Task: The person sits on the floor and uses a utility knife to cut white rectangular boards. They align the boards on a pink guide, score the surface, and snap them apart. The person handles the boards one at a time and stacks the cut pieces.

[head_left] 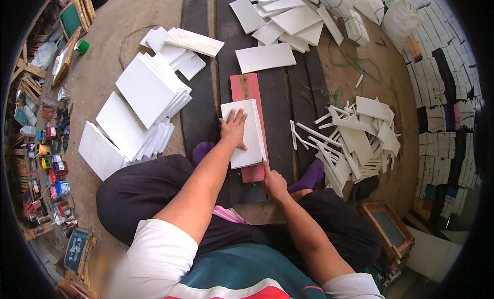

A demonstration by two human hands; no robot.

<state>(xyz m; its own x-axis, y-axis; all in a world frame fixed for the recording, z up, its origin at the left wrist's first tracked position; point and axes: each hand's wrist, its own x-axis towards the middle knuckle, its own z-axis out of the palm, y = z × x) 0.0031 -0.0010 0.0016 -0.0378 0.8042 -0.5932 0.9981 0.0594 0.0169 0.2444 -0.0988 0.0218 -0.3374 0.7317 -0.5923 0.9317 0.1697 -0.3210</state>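
Observation:
A white rectangular board (252,139) lies on a narrow red plank (252,173) in front of me; whether it is one board or a few stacked, I cannot tell. My left hand (234,127) rests flat on its upper face with the fingers spread. At the board's near right corner is my right hand (275,182). Its index finger stretches forward to the board's edge while the other fingers are curled in. Anything inside that curled grip is too small or hidden to make out.
Dark planks (278,129) run away under the work. Fanned white boards (146,88) stand at the left, loose white boards (296,15) lie at the far end, and white offcuts (355,139) heap at the right. Paint pots (60,168) and wooden frames (386,224) sit farther out.

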